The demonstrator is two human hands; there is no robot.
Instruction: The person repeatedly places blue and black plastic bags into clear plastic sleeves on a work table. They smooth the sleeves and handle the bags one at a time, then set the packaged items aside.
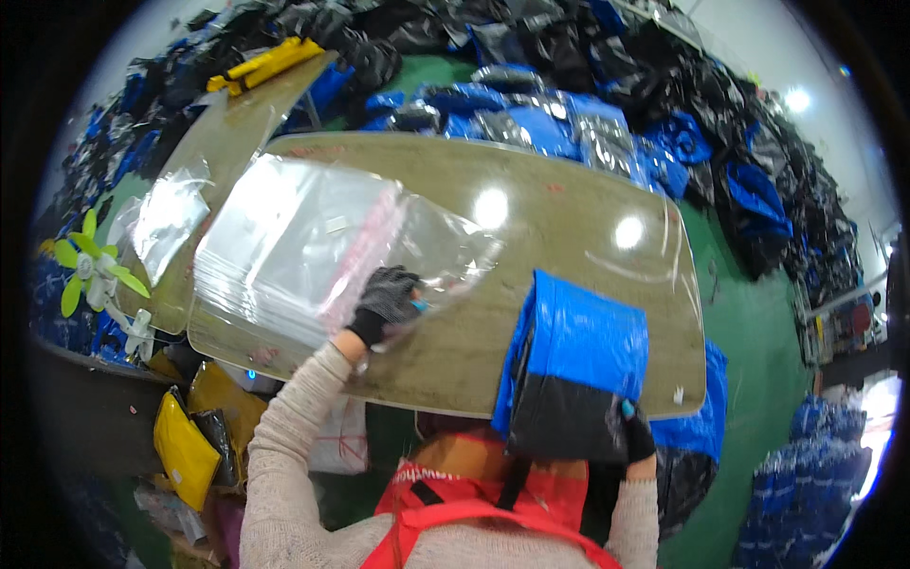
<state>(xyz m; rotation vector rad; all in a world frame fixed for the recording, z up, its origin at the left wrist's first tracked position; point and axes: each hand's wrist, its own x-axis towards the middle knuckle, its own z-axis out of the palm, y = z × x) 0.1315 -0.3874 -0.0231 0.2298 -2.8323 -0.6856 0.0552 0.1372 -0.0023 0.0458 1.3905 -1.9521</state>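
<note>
My left hand [387,302], in a dark dotted glove with bare fingertips, is closed on the edge of a clear plastic bag [445,248]. This bag spreads loosely to the right of a stack of clear plastic bags [275,242] with a pink band across it. On the near right of the table, my right hand [637,434], gloved too, grips the lower right corner of a folded blue and black tarp [583,346]. The tarp rests partly on the table and overhangs its near edge. Its fold hides most of my right fingers.
The table [569,213] has a rounded, glossy top. Beyond it lie blue packages [540,128] and heaps of black and blue sheeting [654,71]. A side table [223,128] bears a yellow bundle [265,66]. Left stands a green-bladed fan [90,266]; blue stacks [806,474] stand right.
</note>
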